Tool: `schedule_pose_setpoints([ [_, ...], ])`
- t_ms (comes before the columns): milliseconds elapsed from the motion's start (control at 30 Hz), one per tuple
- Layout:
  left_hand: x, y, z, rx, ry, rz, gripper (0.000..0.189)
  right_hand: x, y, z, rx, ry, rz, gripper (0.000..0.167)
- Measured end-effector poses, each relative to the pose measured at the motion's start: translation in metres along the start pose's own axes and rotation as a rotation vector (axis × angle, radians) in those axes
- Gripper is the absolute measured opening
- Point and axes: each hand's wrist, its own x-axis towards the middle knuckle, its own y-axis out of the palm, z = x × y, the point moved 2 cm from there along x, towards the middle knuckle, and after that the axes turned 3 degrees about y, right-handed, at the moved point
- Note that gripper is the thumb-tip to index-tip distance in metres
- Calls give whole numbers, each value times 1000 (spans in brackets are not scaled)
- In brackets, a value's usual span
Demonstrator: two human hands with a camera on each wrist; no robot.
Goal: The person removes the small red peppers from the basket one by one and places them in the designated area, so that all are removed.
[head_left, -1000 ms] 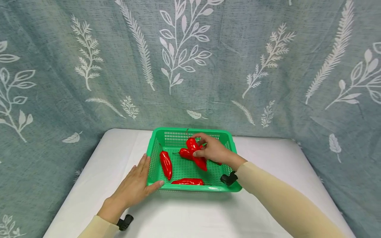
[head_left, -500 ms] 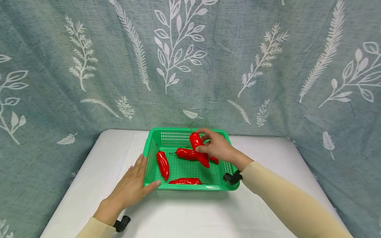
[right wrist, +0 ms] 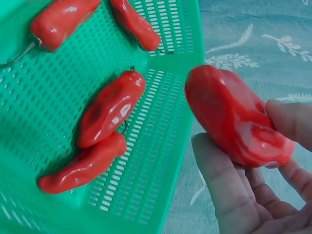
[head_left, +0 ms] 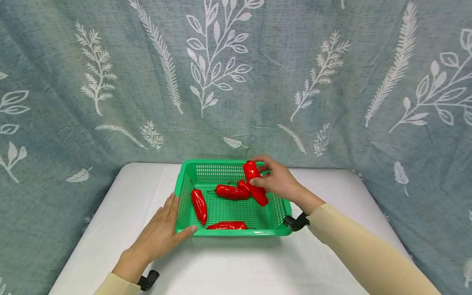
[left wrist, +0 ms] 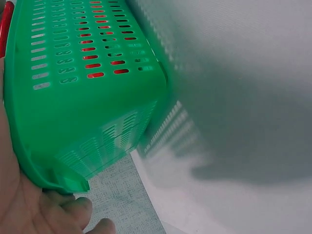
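In the head view, my right hand [head_left: 278,180] pinches a red pepper [head_left: 254,178] between thumb and fingers, its thin stem pointing up. It hangs above the right part of a green plastic basket [head_left: 236,233]. Close up in the right wrist view, the held pepper [right wrist: 229,112] looks glossy and dented. My left hand [head_left: 160,227] rests against the basket's front left corner, fingers straight along the side and thumb at the front rim. Inside lie a middle pepper [head_left: 231,192], one partly hidden behind the held pepper [head_left: 242,184], a left pepper [head_left: 199,207] and a front pepper [head_left: 226,225].
The basket stands on a white-covered table [head_left: 236,266]. A grey-green curtain [head_left: 236,82] with white leaf prints hangs right behind it. Black wrist cameras sit on the left wrist [head_left: 149,280] and right wrist [head_left: 296,222].
My right hand has lifted the pepper and carried it to the right, uncovering more of the middle pepper. My left hand keeps its place at the basket corner. The head view has shifted slightly.
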Motion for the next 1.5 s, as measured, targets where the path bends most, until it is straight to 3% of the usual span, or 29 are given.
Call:
schedule_pose_setpoints([
  [600,0,-2,2,18,6,8,115,-15,-35,-19,1,49,-73,66],
  [1067,-1,-1,2,7,17,-5,114,-29,-72,-43,-95,90,-180,66],
  [1500,0,-2,1,-14,21,-5,114,-32,-93,-76,-160,156,-238,67],
])
